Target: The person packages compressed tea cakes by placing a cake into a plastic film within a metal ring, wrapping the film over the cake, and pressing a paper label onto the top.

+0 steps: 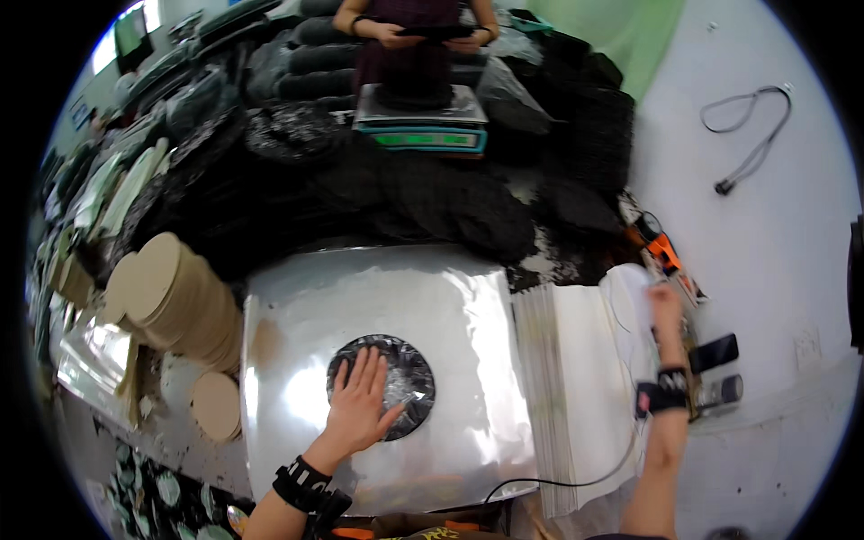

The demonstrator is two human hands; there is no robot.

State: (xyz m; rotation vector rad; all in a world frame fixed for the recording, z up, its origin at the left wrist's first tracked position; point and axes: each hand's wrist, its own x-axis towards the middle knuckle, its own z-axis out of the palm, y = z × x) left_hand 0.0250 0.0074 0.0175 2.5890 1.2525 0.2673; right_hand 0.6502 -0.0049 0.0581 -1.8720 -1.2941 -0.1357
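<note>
My left hand [358, 400] lies flat with its fingers stretched out on a round black disc [411, 378] wrapped in shiny clear plastic. The disc rests on a glossy silver sheet [378, 279] in front of me. My right hand [663, 310] is at the far end of a stack of white sheets [589, 360], on the right. Motion smears its fingers, so what they hold, if anything, is unclear. A pale, rounded white thing [630, 292] is right beside those fingers.
Brown round cardboard discs [175, 288] stand piled at left, with one loose disc [216, 405] nearby. Dark bundles [423, 193] fill the far side, before a scale [423, 135] and a person [414, 40] holding something black. A phone [714, 353] and orange tool [664, 252] lie right.
</note>
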